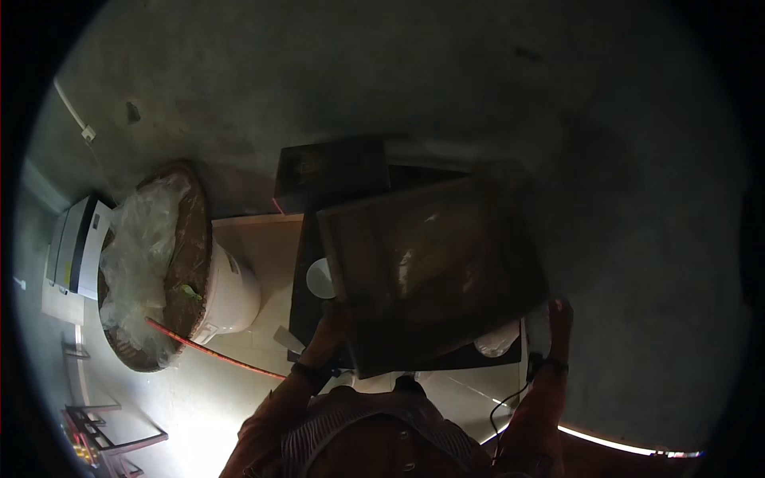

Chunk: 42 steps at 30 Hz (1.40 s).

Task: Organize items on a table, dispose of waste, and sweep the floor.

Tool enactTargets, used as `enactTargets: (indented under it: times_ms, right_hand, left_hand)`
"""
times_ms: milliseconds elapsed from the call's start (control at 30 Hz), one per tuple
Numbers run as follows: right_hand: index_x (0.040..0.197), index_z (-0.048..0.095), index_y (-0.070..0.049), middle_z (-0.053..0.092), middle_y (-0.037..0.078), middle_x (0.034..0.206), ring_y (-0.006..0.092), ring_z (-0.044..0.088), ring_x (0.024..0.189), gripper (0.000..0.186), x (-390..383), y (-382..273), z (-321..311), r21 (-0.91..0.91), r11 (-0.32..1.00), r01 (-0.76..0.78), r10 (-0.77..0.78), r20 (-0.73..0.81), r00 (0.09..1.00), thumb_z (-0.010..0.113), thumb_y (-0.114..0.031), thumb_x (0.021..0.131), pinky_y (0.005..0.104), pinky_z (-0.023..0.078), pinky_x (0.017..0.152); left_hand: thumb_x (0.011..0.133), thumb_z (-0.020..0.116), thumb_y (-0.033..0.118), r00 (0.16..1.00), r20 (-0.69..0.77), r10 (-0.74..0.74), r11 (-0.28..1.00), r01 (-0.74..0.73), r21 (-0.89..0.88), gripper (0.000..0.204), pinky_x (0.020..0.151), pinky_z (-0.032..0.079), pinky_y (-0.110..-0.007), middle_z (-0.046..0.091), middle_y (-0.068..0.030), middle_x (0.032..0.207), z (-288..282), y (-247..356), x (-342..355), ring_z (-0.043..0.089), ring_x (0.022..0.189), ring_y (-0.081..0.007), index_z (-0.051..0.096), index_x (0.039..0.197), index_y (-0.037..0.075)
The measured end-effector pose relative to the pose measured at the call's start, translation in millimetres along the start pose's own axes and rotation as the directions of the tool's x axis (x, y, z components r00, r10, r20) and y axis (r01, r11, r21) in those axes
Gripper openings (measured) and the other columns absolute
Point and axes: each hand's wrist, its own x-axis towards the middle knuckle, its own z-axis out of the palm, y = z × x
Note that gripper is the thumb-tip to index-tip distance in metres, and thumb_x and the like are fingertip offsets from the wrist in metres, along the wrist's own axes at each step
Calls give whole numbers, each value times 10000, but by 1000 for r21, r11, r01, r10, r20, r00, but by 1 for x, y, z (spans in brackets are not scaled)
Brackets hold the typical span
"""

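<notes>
A large brown cardboard box (362, 263) is tilted over a dark table (301, 319) in front of me, with something shiny, perhaps plastic, showing inside it. My left hand (336, 319) is closed on the box's near left edge, and its fingers are partly in shadow. At the box's right side is my right hand (560, 312), with its fingers curled. Deep shadow there hides whether it grips the box. Beside the box's left edge sits a white round bowl or cup (320, 279). A clear plastic bag (497, 341) lies under the box's near right corner.
A smaller dark box (331, 171) stands behind, against the grey wall (446, 72). To the left, a round woven tray (191, 263) bearing crumpled plastic sheeting (143, 255) rests on a white bucket (235, 291). A red stick (215, 350) juts from the tray toward my left arm.
</notes>
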Motion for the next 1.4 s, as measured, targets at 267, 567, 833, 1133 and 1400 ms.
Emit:
enactTargets:
  times_ms: [267, 567, 833, 1133, 1400]
  right_hand:
    - [1002, 586, 25, 604, 190, 951, 326, 571, 843, 378, 134, -5, 100, -344, 934, -98, 233, 378, 896, 450, -315, 910, 392, 445, 767]
    - [996, 597, 41, 614, 241, 944, 389, 573, 848, 580, 116, -59, 75, -152, 952, -265, 304, 372, 877, 314, -463, 945, 448, 438, 745]
    - [1093, 583, 47, 592, 200, 1120, 309, 567, 969, 641, 60, -186, 10, 208, 977, -55, 19, 171, 985, 348, -525, 924, 381, 404, 848]
    - [880, 587, -36, 572, 182, 818, 395, 524, 773, 595, -129, -320, 147, 483, 827, 287, -396, 140, 907, 298, -553, 926, 467, 403, 714]
    - [684, 469, -65, 425, 120, 586, 289, 428, 507, 592, -247, -383, 176, 583, 797, 155, -503, 499, 706, 273, -569, 925, 440, 353, 524]
  left_hand:
    - [862, 585, 245, 734, -662, -150, 981, 194, -7, 307, 640, 450, -326, 581, -111, 756, 2, -57, 6, 535, 715, -159, 546, 978, -37]
    - [811, 622, 265, 671, -702, -238, 938, 345, 12, 358, 673, 459, -346, 614, -174, 805, 7, -22, -25, 575, 764, -198, 557, 933, -65]
    - [878, 573, 243, 719, -693, -51, 990, 128, 60, 255, 647, 441, -258, 566, -24, 829, -13, 80, -73, 518, 727, -103, 529, 967, 8]
    - [944, 405, 288, 473, -879, 66, 997, 4, 77, 484, 954, 411, -407, 393, -154, 1341, -91, 121, -276, 444, 1173, -298, 325, 1358, 50]
    - [962, 327, 299, -107, -989, -106, 988, -124, -93, 488, 987, 377, -439, 342, -180, 1379, -87, 58, -474, 396, 1222, -326, 265, 1392, 76]
